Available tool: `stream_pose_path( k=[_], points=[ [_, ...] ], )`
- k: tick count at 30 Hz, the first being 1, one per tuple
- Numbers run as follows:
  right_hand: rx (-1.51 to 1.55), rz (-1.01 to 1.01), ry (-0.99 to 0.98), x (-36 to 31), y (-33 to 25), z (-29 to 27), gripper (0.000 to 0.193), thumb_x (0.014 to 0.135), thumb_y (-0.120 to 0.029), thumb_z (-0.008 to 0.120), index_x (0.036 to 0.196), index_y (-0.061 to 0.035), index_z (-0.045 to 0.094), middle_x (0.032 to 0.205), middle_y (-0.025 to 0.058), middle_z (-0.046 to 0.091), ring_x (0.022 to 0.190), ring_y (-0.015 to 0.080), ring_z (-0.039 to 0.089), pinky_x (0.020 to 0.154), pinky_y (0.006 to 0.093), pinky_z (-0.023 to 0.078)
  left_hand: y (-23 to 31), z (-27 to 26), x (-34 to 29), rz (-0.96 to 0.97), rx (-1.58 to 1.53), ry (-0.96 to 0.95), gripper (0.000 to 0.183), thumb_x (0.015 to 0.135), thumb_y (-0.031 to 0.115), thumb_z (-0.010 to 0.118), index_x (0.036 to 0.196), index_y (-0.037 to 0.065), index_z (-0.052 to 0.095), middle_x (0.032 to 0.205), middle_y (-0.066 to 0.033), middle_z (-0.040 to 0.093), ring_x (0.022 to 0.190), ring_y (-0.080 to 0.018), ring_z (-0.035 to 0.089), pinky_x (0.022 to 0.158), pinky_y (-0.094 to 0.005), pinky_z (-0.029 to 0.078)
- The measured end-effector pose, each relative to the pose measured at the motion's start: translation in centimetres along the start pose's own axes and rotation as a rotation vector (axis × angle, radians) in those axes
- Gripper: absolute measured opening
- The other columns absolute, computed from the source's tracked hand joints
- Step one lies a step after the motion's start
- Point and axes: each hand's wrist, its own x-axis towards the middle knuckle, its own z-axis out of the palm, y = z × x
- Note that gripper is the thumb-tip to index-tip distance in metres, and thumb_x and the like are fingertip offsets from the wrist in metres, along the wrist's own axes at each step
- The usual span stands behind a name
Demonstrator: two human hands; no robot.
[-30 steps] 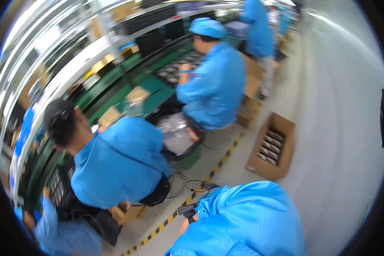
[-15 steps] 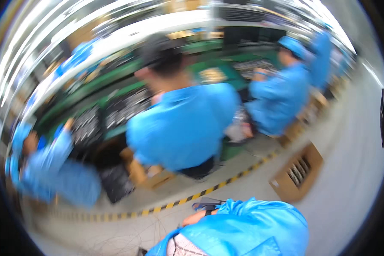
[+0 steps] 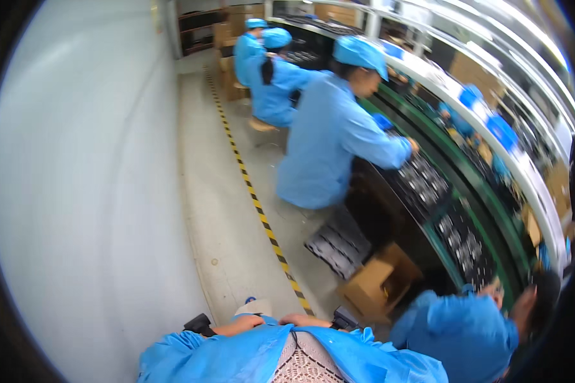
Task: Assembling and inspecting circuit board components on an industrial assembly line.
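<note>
Both of my hands are low at the front of my body, at the lower edge of the view. My left hand [image 3: 241, 323] lies against the front of my blue smock [image 3: 223, 354], with a dark device [image 3: 199, 324] strapped at its wrist. Close by on the right, my right hand [image 3: 305, 320] rests at the smock too, with a similar dark device [image 3: 344, 319] at that wrist. The fingers of both hands are small and partly hidden by the cloth. No object shows in either one. A light-coloured shoe tip [image 3: 255, 307] shows just beyond them.
A pale wall [image 3: 108, 166] runs along the left. Yellow-black floor tape [image 3: 260, 207] borders the aisle. Right of it are black trays [image 3: 338, 246], an open carton [image 3: 370, 284] and a green workbench [image 3: 437, 233] with parts trays. Several blue-clad co-workers [image 3: 322, 137] sit along it.
My view has swung round from facing the workbench to looking along the aisle, with the wall at left. Both my hands now show; before, only one forearm and wrist showed clearly.
</note>
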Motion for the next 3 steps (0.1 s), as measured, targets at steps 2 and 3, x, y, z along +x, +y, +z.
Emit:
stream_pose_path(
  k=[2,3],
  points=[
    [0.03,0.003,-0.027,5.0,-0.1,-2.1,0.039,0.083,-0.019,0.048,0.118,-0.0023,0.046,0.122,0.0185,0.046,0.112,0.024,0.045,0.094,0.0307,0.032,-1.1,-3.9,-0.7,-0.015,0.005,0.08,0.026,0.082,0.025,0.049,0.095,0.004,0.057,0.089,-0.0134,0.059,0.081,-0.0229,0.057,0.071,-0.0333,0.043],
    [0.014,0.003,-0.057,6.2,1.2,-2.9,0.039,0.083,-0.019,0.048,0.118,-0.0023,0.046,0.122,0.0185,0.046,0.112,0.024,0.045,0.094,0.0307,0.032,-1.4,-6.4,-1.1,-0.033,-0.042,0.07,0.027,0.081,0.025,0.048,0.096,0.003,0.057,0.09,-0.0135,0.059,0.082,-0.0229,0.056,0.071,-0.0329,0.043]
  ],
)
